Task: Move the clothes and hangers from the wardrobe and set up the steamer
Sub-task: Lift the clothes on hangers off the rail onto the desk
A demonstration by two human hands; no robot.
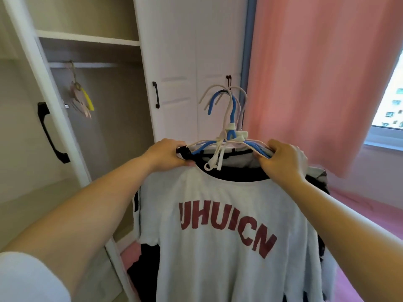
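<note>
1. I see my left hand (166, 154) and right hand (281, 159), fingers clenched around a bundle of hangers (229, 136) at frame centre.
2. A white T-shirt (218, 225) hangs frontmost, darker garments behind.
3. Spare hangers (81, 99) hang in the open wardrobe (104, 105), upper left.

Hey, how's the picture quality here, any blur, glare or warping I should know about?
Head view: wide-angle warping bows the wardrobe door and frame; the window at right is overexposed; the spare hangers on the rail look soft; the T-shirt lettering reads sharp.
</note>
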